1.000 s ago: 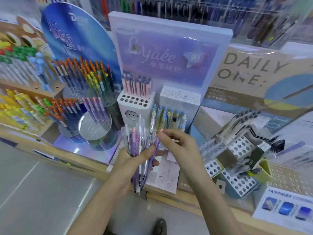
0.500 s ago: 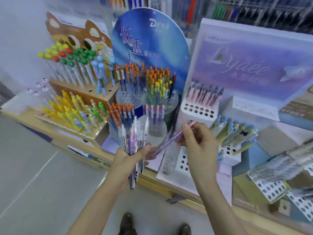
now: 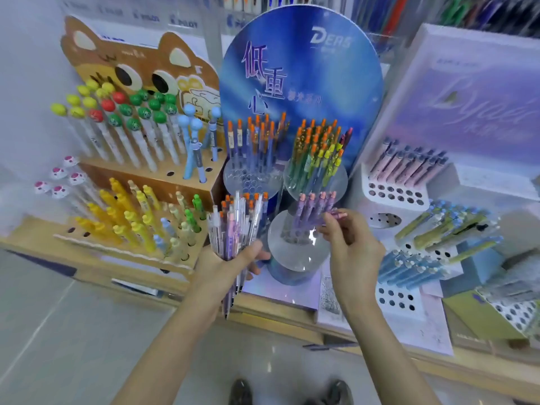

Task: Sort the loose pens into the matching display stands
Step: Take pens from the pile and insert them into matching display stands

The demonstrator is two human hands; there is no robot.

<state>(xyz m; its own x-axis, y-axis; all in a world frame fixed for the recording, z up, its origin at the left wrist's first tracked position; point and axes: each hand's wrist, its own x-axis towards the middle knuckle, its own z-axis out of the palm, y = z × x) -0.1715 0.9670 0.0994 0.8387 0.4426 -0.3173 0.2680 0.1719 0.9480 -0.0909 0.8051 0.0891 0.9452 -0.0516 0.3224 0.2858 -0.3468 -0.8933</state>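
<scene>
I read "DERS" on the blue round sign (image 3: 301,83), above large Chinese characters; the lilac board (image 3: 473,109) to the right carries a script word too blurred to make out. My left hand (image 3: 230,261) is closed around a bunch of pens (image 3: 233,229), tips down, caps up, in front of the orange-capped row. My right hand (image 3: 350,247) pinches one purple pen (image 3: 331,216) by its pink-capped end, its cap level with the matching purple pens (image 3: 312,211) standing in the front clear round stand (image 3: 295,247). Two clear stands behind hold orange- and yellow-capped pens. The cat-faced wooden rack (image 3: 152,176) to the left holds fruit-topped pens (image 3: 125,118) and, lower, yellow ones. White perforated blocks (image 3: 391,194) on the right show many free holes. The table (image 3: 292,314) edge runs just under my wrists, with bare floor (image 3: 58,331) below.
</scene>
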